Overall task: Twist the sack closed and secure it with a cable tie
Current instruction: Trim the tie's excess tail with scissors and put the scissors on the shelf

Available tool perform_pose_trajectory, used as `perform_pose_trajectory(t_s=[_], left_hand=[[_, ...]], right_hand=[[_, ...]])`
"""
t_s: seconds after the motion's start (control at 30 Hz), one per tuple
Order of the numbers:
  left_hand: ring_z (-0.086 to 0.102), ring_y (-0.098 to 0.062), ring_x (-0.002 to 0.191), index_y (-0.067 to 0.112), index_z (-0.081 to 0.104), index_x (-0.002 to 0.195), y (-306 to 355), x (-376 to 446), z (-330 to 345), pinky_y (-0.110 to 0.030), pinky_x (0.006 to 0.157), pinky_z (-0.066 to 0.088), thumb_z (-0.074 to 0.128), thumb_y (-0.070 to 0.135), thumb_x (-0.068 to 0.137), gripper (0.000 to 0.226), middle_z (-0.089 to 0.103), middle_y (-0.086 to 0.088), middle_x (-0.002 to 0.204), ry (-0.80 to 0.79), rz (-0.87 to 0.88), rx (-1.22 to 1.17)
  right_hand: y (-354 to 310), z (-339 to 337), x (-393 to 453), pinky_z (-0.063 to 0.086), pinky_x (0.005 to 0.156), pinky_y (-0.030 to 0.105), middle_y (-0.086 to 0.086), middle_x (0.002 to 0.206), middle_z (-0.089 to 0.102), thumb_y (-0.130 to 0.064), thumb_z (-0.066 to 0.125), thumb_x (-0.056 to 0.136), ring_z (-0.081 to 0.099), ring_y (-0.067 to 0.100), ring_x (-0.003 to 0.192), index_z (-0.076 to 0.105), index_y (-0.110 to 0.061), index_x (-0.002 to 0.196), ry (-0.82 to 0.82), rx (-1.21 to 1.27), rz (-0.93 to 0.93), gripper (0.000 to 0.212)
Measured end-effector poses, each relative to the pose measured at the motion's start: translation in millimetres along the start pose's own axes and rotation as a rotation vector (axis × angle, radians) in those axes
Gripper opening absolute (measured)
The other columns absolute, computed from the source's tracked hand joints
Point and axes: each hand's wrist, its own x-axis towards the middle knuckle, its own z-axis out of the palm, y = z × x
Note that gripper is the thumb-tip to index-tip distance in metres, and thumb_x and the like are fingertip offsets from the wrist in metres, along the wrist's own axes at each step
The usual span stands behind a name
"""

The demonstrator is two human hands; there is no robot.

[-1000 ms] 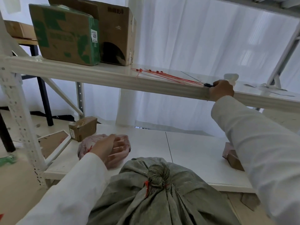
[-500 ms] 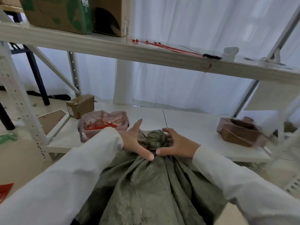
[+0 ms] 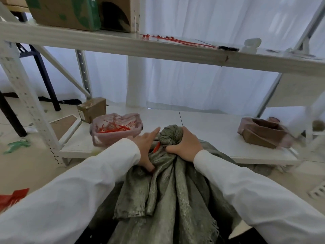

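Head view, looking down at the grey-green woven sack (image 3: 168, 191), which fills the centre and 6 o'clock of the frame against the front edge of the lower shelf (image 3: 211, 138). Its neck is twisted into a tight knob (image 3: 171, 134) at centre. My right hand (image 3: 184, 147) wraps the knob from the 3 o'clock side, fingers curled over the top and thumb under. A red cable tie (image 3: 156, 147) shows just below the knob, between my hands. My left hand (image 3: 146, 147) lies flat on the sack at 9 o'clock of the knob, fingers straight, thumb pressed into the folds.

At 10 o'clock, a clear tub of red cable ties (image 3: 116, 129); a small cardboard box (image 3: 91, 108) behind it. At 3 o'clock, a brown open carton (image 3: 263, 132). On the upper shelf (image 3: 123, 44), at 1 o'clock, loose red cable ties (image 3: 175, 40) beside a black-handled tool (image 3: 228, 48).
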Motion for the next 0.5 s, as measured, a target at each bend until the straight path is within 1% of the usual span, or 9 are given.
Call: perform_pose_trajectory(t_s=[0.03, 0.1, 0.17, 0.23, 0.3, 0.37, 0.4, 0.5], left_hand=[[0.024, -0.025, 0.141, 0.029, -0.007, 0.147, 2, 3, 0, -0.043, 0.112, 0.025, 0.077, 0.053, 0.060, 0.123, 0.022, -0.003, 0.155, -0.052, -0.024, -0.015], [0.022, -0.028, 0.141, 0.028, 0.002, 0.148, 6, 10, 2, -0.043, 0.114, 0.022, 0.072, 0.061, 0.061, 0.116, 0.025, -0.004, 0.154, -0.180, -0.106, -0.034], [0.029, -0.027, 0.138, 0.027, 0.009, 0.148, 14, 19, 4, -0.038, 0.114, 0.025, 0.071, 0.062, 0.062, 0.111, 0.030, -0.003, 0.151, -0.238, -0.139, -0.134], [0.039, -0.025, 0.132, 0.026, 0.018, 0.146, 26, 28, 7, -0.037, 0.111, 0.030, 0.069, 0.066, 0.061, 0.107, 0.038, -0.004, 0.147, -0.197, -0.116, -0.203], [0.044, -0.025, 0.128, 0.025, 0.026, 0.144, 42, 35, 9, -0.038, 0.109, 0.033, 0.061, 0.076, 0.059, 0.105, 0.043, -0.004, 0.144, -0.114, -0.066, -0.201], [0.044, -0.025, 0.128, 0.025, 0.027, 0.143, 59, 39, 8, -0.039, 0.108, 0.034, 0.050, 0.084, 0.057, 0.107, 0.042, -0.004, 0.145, -0.051, -0.003, -0.205], [0.042, -0.025, 0.130, 0.024, 0.023, 0.145, 66, 41, 6, -0.039, 0.109, 0.033, 0.049, 0.083, 0.060, 0.106, 0.039, -0.004, 0.147, -0.036, 0.038, -0.222], [0.032, -0.021, 0.138, 0.025, 0.010, 0.148, 84, 42, -1, -0.036, 0.113, 0.026, 0.053, 0.070, 0.074, 0.097, 0.026, -0.001, 0.154, -0.075, 0.173, -0.354]], right_hand=[[2, -3, -4, 0.043, 0.088, 0.033, 0.003, 0.107, 0.057, -0.043, 0.074, 0.057, 0.049, 0.024, 0.107, 0.047, -0.015, 0.117, 0.016, -0.022, 0.009, 0.072], [7, -11, -13, 0.038, 0.083, 0.031, 0.002, 0.102, 0.051, -0.038, 0.074, 0.066, 0.043, 0.024, 0.108, 0.044, -0.016, 0.119, 0.044, -0.059, 0.008, 0.065], [13, -21, -18, 0.039, 0.086, 0.033, 0.005, 0.108, 0.052, -0.038, 0.073, 0.067, 0.041, 0.025, 0.111, 0.043, -0.016, 0.120, 0.085, -0.072, 0.010, 0.065], [21, -37, -20, 0.040, 0.091, 0.036, 0.008, 0.114, 0.053, -0.037, 0.073, 0.068, 0.040, 0.027, 0.113, 0.043, -0.015, 0.121, 0.143, -0.061, 0.041, 0.065], [31, -57, -22, 0.040, 0.096, 0.038, 0.009, 0.116, 0.053, -0.035, 0.074, 0.068, 0.041, 0.028, 0.116, 0.044, -0.016, 0.122, 0.209, -0.039, 0.090, 0.065], [41, -78, -23, 0.039, 0.099, 0.040, 0.009, 0.118, 0.055, -0.035, 0.074, 0.067, 0.041, 0.030, 0.118, 0.046, -0.017, 0.123, 0.279, -0.069, 0.110, 0.065], [46, -88, -24, 0.038, 0.100, 0.040, 0.009, 0.119, 0.055, -0.034, 0.075, 0.067, 0.042, 0.030, 0.119, 0.046, -0.017, 0.124, 0.309, -0.090, 0.116, 0.066], [60, -117, -27, 0.037, 0.103, 0.043, 0.013, 0.125, 0.052, -0.032, 0.076, 0.066, 0.042, 0.033, 0.123, 0.045, -0.018, 0.129, 0.381, -0.191, 0.137, 0.071]])
